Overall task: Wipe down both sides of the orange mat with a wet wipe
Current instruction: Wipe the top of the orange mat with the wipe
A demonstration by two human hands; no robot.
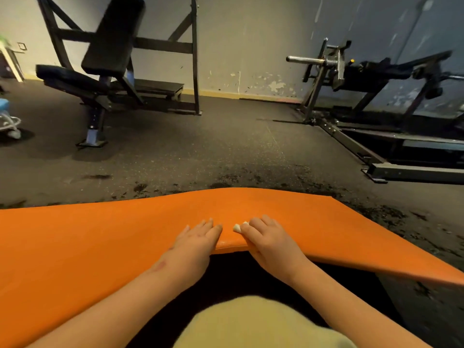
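Observation:
The orange mat [100, 234] lies across the dark gym floor, its near edge raised in the middle and its right part lifted off the floor. My left hand [198, 237] holds that raised near edge, fingers laid on top of the mat. Just to its right, my right hand [266, 237] grips the same edge, with a small white wet wipe [237, 227] pinched under its fingers against the mat's top side. The thumbs are hidden under the edge.
A black adjustable bench [105, 71] stands at the back left, in front of a rack. A steel-framed weight machine [376, 79] fills the right side. Dark wet patches mark the rubber floor [226, 151] along the mat's far edge. A blue-topped object [5, 106] sits at far left.

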